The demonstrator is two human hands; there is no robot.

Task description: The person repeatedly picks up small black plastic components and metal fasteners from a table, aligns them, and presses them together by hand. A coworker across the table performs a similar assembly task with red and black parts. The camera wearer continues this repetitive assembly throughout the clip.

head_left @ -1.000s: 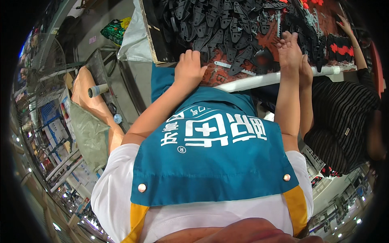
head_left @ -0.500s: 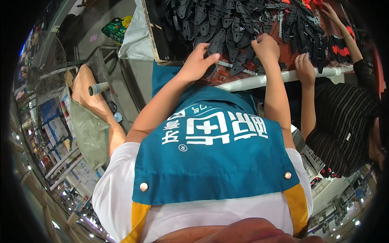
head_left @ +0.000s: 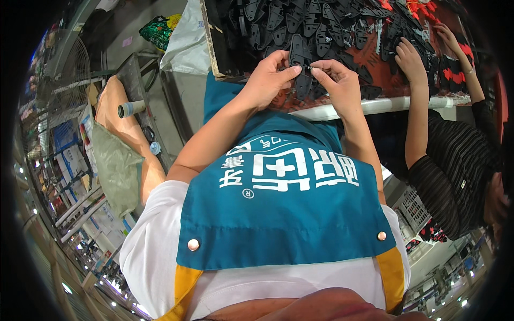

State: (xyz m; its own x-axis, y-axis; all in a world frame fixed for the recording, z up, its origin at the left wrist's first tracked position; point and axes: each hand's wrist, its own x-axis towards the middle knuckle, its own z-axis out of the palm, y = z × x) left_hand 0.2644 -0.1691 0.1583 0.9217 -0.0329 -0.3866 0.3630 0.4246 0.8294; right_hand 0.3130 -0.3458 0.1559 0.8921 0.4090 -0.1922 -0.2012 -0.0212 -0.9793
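My left hand grips a long black plastic part with tapered ends, thumb and fingers closed at its left edge. The part stands nearly lengthwise to me, above the near edge of the tabletop. From the other side, my right hand has its thumb and forefinger pinched together at the part's right edge. A small dark thing shows at those fingertips, too small to name. Just beyond both hands lies a heap of similar black parts.
The reddish table has a white rail along its near edge. At right, a co-worker's hands reach into the heap. Red pieces lie at the far right. A white bag hangs beside the table's left board.
My left hand has taken hold of a black part. My right hand has come left and nearer to meet it. The co-worker's near hand has moved farther over the table.
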